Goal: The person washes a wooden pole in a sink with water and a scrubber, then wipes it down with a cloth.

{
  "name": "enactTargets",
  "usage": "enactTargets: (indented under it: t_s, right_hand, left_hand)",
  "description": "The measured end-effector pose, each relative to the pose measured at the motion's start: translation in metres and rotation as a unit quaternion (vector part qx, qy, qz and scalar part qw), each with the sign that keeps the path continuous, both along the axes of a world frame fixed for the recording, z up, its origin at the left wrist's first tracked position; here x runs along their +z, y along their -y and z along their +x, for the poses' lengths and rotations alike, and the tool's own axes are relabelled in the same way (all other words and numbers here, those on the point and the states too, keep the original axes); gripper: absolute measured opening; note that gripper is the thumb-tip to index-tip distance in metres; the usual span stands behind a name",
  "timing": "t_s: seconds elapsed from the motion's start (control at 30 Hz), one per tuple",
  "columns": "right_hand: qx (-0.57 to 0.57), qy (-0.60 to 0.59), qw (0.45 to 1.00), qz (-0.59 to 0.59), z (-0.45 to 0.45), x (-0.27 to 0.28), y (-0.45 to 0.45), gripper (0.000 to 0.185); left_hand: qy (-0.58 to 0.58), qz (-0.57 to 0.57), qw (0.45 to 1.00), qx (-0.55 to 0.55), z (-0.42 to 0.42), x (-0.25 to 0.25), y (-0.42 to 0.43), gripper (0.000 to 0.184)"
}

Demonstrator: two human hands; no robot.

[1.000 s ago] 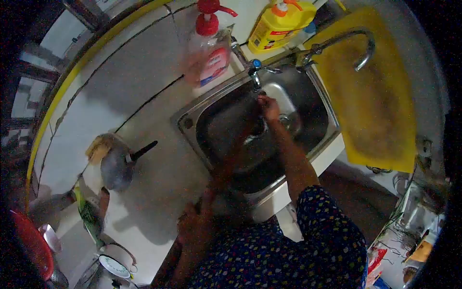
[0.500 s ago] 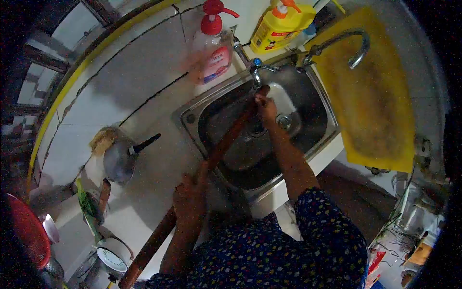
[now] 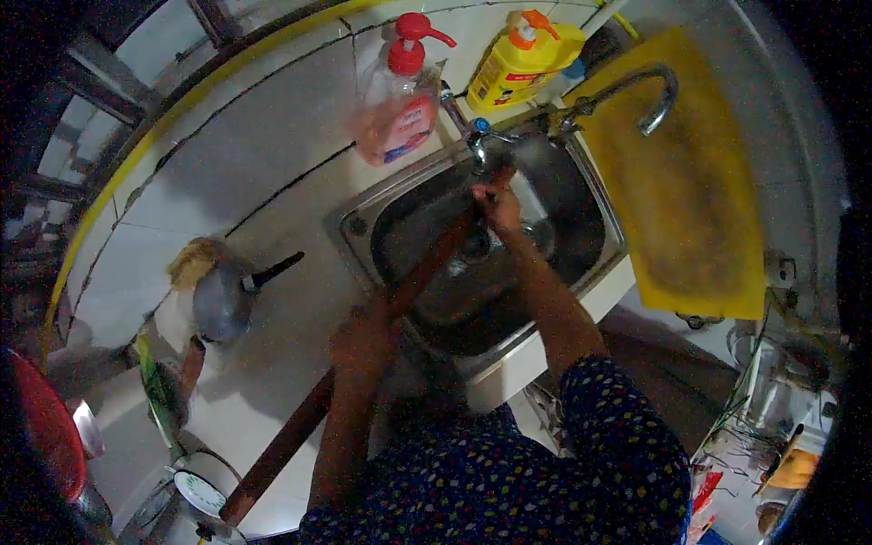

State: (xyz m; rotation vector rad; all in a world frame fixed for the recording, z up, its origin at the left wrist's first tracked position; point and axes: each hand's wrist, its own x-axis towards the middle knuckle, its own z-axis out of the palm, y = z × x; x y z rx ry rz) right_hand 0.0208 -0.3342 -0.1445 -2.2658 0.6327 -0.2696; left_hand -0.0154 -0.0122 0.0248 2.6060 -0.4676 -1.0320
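Note:
A long reddish-brown stick (image 3: pixel 282 450), wooden in look, slants from the lower left up into the steel sink (image 3: pixel 486 313). Its far end lies under the tap (image 3: pixel 479 150). My left hand (image 3: pixel 365 336) is wrapped round its middle, just outside the sink's left rim, and looks blurred. Close to the far end, my right hand (image 3: pixel 498 209) grips the stick over the basin, the fingers curled on it. Whether water is running from the tap is too dim to tell.
Behind the sink stand a pump soap bottle (image 3: pixel 400 118) and a yellow bottle (image 3: pixel 522 68). A yellow mat (image 3: pixel 699 200) hangs at the right, near a curved spout (image 3: pixel 658 100). On the left are a pan (image 3: pixel 222 300), a round dial scale (image 3: pixel 202 490) and a red basin (image 3: pixel 41 436).
The view has shifted slightly. My right hand has moved a little along the stick's far end, and my left hand stays round its middle with its fingers now more closed.

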Motion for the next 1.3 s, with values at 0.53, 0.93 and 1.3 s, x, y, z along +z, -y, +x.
enactTargets:
  t_s: [0.53,0.93,1.3]
  right_hand:
    - [0.135,0.017,0.963,0.232,0.033,-0.004,0.012,0.030]
    - [0.215,0.197,0.925,0.245,-0.061,0.025,-0.056,0.027]
    - [0.143,0.084,0.977,-0.137,-0.052,-0.042,-0.061,0.021]
  left_hand:
    - [0.101,-0.003,0.995,-0.010,-0.002,-0.019,0.003,0.042]
    - [0.049,-0.058,0.997,-0.015,0.008,-0.031,-0.001,0.042]
    - [0.054,0.005,0.997,0.052,-0.037,-0.001,-0.027,0.044]
